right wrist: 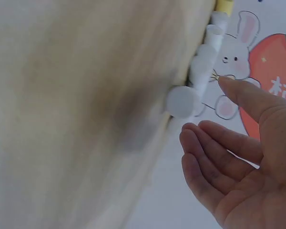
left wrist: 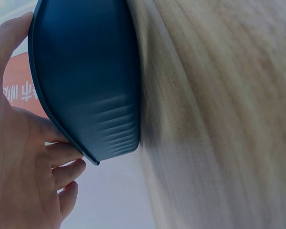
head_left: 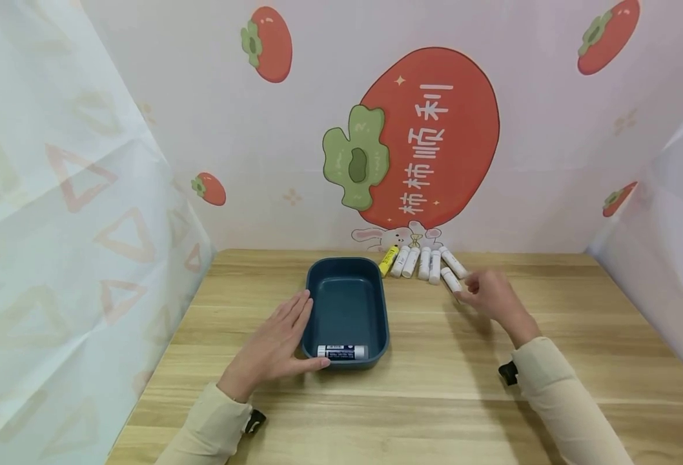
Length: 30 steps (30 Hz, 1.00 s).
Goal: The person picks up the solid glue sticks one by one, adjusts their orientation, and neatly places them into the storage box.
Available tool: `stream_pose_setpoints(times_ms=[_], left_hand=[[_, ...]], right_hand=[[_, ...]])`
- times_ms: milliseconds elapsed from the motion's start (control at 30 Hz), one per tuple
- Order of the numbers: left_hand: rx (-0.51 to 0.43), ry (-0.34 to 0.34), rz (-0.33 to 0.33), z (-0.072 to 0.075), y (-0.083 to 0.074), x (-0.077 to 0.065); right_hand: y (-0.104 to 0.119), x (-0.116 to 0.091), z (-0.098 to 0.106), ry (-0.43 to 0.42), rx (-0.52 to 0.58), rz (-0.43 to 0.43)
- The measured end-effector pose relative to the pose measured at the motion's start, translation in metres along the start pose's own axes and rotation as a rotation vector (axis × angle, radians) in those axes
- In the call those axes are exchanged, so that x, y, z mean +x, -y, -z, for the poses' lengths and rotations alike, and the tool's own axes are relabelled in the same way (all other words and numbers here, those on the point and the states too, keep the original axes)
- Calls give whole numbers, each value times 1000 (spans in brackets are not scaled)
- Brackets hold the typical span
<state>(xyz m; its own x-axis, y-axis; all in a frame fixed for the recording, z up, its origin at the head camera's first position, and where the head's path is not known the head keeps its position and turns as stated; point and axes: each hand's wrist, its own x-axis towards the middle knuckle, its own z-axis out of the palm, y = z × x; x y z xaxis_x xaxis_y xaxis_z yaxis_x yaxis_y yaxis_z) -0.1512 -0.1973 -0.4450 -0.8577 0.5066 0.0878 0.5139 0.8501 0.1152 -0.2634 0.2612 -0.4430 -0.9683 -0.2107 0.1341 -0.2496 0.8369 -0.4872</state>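
My left hand (head_left: 277,339) rests against a dark teal tray (head_left: 346,303), its fingers extended along the left wall and the thumb at the near rim. Inside the tray, by its near wall, lies a navy-and-white tube like a lip balm (head_left: 343,352). My right hand (head_left: 492,297) is at the right end of a row of small tubes, its fingertips right by the nearest white tube (head_left: 450,279). In the right wrist view, thumb and fingers stand apart, with a round white tube end (right wrist: 182,101) just beyond them.
Several more white tubes (head_left: 425,263) and one yellow tube (head_left: 388,261) lie along the back of the wooden table (head_left: 353,413). Behind them rises a wall sheet (head_left: 295,129) printed with persimmons. A pale sheet (head_left: 86,213) hangs at the left side.
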Motion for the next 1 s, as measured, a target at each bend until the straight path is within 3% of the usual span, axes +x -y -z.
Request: stream_pose_setpoints(times_ms=[333,767,1000], left_hand=[[-10,8,5,0,-1,0],[-19,7,4,1,-1,0],[-25,16,12,2,-1,-1]], right_hand=[[-8,-2,-17,15,-27,-70],[-6,0,-16,-27,-49,-102],[-9,-2,-11,-37,8,-142]])
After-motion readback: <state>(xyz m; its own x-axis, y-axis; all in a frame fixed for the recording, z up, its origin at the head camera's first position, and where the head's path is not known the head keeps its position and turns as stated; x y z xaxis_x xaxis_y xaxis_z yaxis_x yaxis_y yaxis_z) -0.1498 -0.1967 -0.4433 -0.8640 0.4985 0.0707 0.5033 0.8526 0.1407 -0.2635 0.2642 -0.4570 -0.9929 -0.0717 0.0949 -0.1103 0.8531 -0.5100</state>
